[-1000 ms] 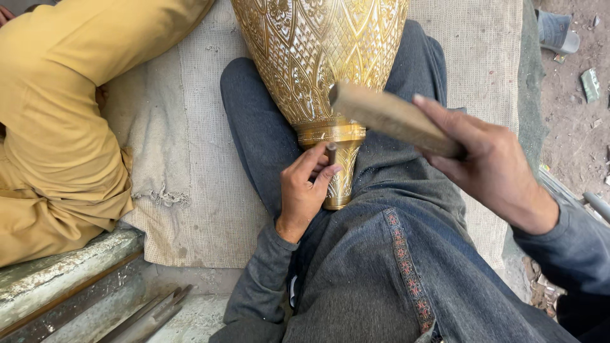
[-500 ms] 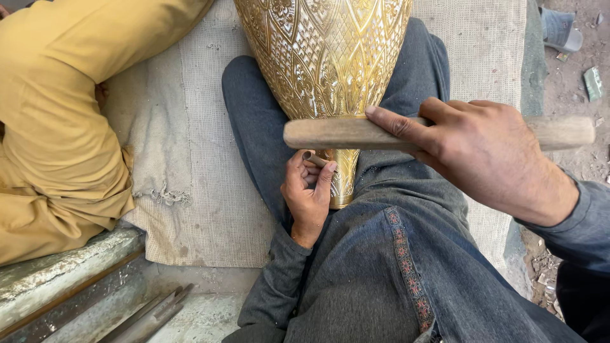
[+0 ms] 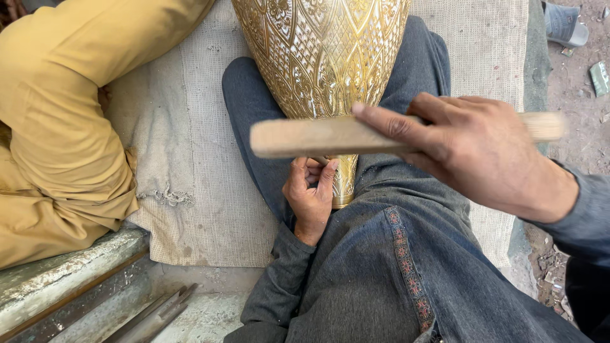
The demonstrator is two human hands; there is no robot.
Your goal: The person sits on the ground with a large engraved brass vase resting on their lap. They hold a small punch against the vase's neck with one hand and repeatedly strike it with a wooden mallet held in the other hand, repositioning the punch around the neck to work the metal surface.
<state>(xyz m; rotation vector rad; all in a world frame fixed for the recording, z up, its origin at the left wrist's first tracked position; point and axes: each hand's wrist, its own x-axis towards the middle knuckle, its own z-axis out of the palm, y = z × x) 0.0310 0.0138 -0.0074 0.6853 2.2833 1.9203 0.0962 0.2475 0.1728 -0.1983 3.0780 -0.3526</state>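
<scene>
The gold vase (image 3: 321,57) lay between the legs. The left hand (image 3: 309,194) pinched its thin neck to steady it. The right hand (image 3: 473,152) gripped a stick (image 3: 318,136) above.

I saw the engraved golden brass vase (image 3: 321,57) lying between the grey-trousered legs (image 3: 394,279), on the woven beige mat (image 3: 190,190). My left hand (image 3: 309,197) sat at its narrow near end; my right hand (image 3: 473,152) held the wooden stick (image 3: 311,136) across it. A person in yellow clothing (image 3: 70,114) sat left.
</scene>
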